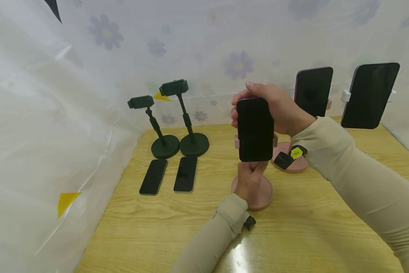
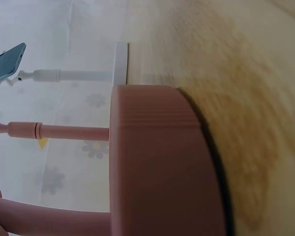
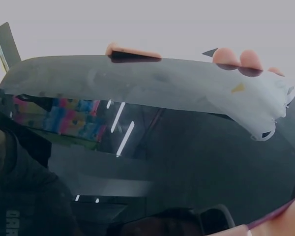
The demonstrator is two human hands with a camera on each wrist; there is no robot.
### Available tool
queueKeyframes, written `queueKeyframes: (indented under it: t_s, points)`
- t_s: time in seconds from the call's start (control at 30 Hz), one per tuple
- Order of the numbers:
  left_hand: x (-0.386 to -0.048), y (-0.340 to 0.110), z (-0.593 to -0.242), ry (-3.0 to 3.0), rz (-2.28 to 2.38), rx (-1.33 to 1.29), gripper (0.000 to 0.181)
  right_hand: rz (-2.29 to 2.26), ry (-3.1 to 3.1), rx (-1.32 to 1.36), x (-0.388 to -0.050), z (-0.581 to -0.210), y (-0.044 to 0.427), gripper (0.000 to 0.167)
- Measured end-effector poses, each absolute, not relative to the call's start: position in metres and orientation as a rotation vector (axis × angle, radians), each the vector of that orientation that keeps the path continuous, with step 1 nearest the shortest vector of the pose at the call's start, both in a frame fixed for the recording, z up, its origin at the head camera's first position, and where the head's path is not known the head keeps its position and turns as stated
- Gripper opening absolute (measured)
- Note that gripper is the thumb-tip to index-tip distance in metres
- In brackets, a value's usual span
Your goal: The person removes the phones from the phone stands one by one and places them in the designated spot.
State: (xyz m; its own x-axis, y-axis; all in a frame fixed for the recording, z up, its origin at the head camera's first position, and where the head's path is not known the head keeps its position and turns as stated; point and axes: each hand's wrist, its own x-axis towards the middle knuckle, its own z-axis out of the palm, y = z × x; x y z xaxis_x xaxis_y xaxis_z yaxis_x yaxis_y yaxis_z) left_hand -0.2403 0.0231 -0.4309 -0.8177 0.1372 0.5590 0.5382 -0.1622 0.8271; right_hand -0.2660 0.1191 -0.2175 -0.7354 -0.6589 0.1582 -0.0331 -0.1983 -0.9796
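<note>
A black-screened phone (image 1: 255,131) stands upright between the pink clamp arms of a pink phone stand (image 1: 263,195). My right hand (image 1: 282,110) holds the phone around its upper part, fingers at the left edge and palm along the right. In the right wrist view the phone's glossy screen (image 3: 177,152) fills most of the picture, with fingertips (image 3: 238,63) over its far edge. Below the phone, my left hand (image 1: 248,182) grips the stand's stem (image 2: 49,216), just above the round base (image 2: 162,157). The phone hides part of the left hand's fingers.
Two dark green phone stands (image 1: 194,145) stand at the back left, with two phones (image 1: 185,174) lying flat before them. Close behind the right wrist is another pink stand (image 1: 294,165) bearing a phone (image 1: 313,91). A white-clamped phone (image 1: 370,94) stands far right.
</note>
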Motion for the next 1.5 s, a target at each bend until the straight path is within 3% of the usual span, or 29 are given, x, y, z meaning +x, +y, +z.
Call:
queueKeyframes:
  t_s: [0.4, 1.5]
  points:
    - [-0.237, 0.022, -0.429, -1.862, -2.080, -0.751, 0.052, -2.010, 1.618, -0.803, -0.265, -0.216, 0.121, 0.047]
    - [-0.238, 0.023, -0.435, -1.901, -2.018, -0.735, 0.046, -1.990, 1.594, -0.818, -0.267, -0.208, 0.123, 0.043]
